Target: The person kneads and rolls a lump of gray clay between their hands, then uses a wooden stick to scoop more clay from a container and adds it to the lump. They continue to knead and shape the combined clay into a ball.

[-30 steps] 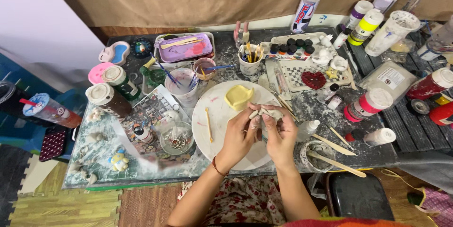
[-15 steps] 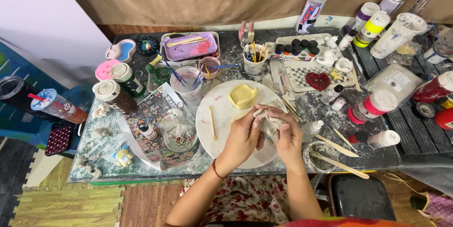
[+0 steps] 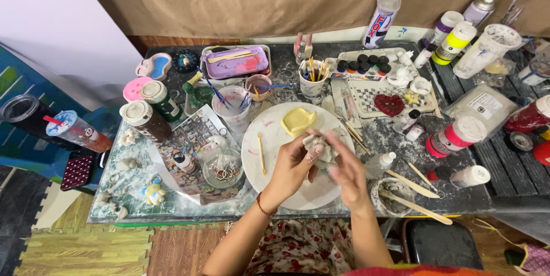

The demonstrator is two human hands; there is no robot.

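Note:
My left hand (image 3: 292,168) and my right hand (image 3: 346,170) are together over a round white board (image 3: 269,155) on the worktable. Both grip a small lump of whitish clay (image 3: 318,149) between the fingertips. A yellow mould (image 3: 298,120) lies on the board just beyond the hands. A thin wooden stick (image 3: 260,153) rests on the board left of my left hand.
Paint bottles (image 3: 455,135), a spray can (image 3: 382,8), a cup of brushes (image 3: 312,78), a purple tray (image 3: 235,61), jars (image 3: 143,118), a red heart piece (image 3: 389,104) and wooden spatulas (image 3: 415,187) crowd the table. A stool (image 3: 441,244) stands at the lower right.
The view has shifted slightly. My hands stay over the board, turning the clay lump between the fingers; my right hand has dropped a little lower.

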